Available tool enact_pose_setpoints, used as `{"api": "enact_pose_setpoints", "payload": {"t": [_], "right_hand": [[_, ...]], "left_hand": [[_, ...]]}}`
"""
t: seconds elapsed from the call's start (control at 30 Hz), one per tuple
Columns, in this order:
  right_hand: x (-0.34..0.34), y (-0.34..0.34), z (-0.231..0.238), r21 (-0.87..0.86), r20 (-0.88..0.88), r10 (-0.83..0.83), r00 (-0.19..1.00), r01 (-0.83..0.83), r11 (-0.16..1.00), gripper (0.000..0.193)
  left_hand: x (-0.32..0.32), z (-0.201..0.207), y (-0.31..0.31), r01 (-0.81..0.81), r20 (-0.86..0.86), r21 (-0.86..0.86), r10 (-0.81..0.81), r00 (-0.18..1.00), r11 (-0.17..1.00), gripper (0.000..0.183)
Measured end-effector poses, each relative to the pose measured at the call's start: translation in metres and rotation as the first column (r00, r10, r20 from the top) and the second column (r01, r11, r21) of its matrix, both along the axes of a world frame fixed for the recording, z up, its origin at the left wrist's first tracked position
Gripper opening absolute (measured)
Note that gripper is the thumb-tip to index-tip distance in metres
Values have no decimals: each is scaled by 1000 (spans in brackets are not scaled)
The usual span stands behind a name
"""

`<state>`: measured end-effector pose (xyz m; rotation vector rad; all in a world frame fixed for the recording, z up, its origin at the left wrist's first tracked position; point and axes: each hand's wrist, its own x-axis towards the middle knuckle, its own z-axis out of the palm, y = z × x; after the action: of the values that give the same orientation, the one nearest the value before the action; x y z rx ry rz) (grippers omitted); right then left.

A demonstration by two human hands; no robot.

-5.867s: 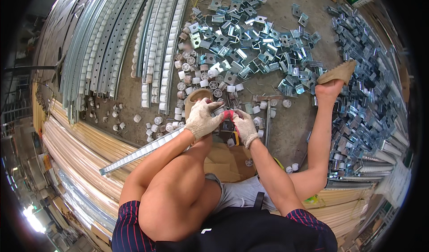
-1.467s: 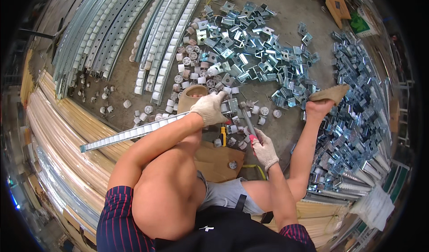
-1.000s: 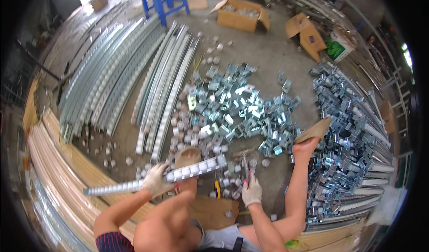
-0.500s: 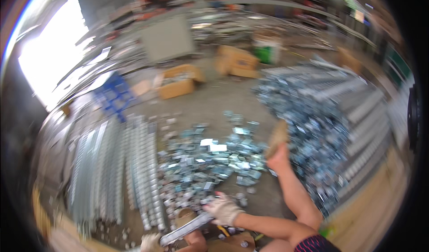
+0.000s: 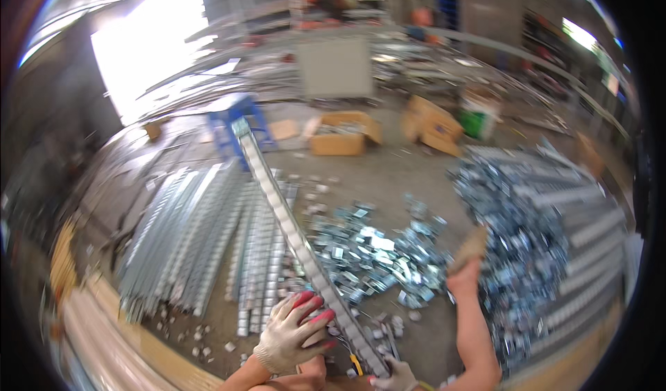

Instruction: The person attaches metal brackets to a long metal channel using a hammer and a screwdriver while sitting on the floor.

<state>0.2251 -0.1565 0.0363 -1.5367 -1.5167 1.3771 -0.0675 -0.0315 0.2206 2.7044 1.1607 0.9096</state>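
Note:
A long metal channel (image 5: pixel 295 235), lined with a row of whitish pieces, slants from near my lap up and away to the left. My right hand (image 5: pixel 395 376), in a pale glove, is closed around its lower end, partly cut off by the lower edge. Beside the channel's left side, my left hand (image 5: pixel 295 332) is in a white glove with red fingertips, its fingers apart. Whether those fingertips touch the channel I cannot tell. Beyond lies a pile of small shiny metal pieces (image 5: pixel 374 249). A yellow-handled tool (image 5: pixel 356 363) shows below the channel.
Several metal channels (image 5: pixel 184 231) lie in rows at the left. A larger heap of metal pieces (image 5: pixel 517 252) and more channels (image 5: pixel 590 252) fill the right, beside my outstretched foot (image 5: pixel 468 252). Farther back are a blue stool (image 5: pixel 239 124), cardboard boxes (image 5: pixel 340 145) and a bucket (image 5: pixel 479 114).
The channel has swung from low across my lap to slanting up and away. My left hand has come up beside it; my right hand has moved down to its near end. The view has turned left.

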Motion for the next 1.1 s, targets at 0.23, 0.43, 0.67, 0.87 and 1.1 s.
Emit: {"api": "enact_pose_setpoints", "payload": {"t": [0.23, 0.43, 0.67, 0.87, 1.1], "right_hand": [[60, 25, 42, 129, 12, -351, 936, 346, 929, 47], [127, 63, 121, -147, -455, -701, 549, 730, 667, 23], [269, 194, 205, 31, -566, -681, 464, 838, 545, 53], [297, 256, 207, 15, -134, -871, 473, 880, 475, 91], [211, 231, 69, -137, -264, -643, 719, 632, 763, 61]], "left_hand": [[-27, -68, -28, 152, 134, -626, -86, 987, 765, 59], [-35, -43, -39, 85, 82, -884, -27, 996, 460, 57], [-43, -49, -29, 136, 120, -903, -64, 991, 407, 60], [-43, -39, -36, 104, 140, -961, 125, 982, 257, 60], [-33, -45, -38, 56, 100, -964, 159, 982, 259, 55]]}}
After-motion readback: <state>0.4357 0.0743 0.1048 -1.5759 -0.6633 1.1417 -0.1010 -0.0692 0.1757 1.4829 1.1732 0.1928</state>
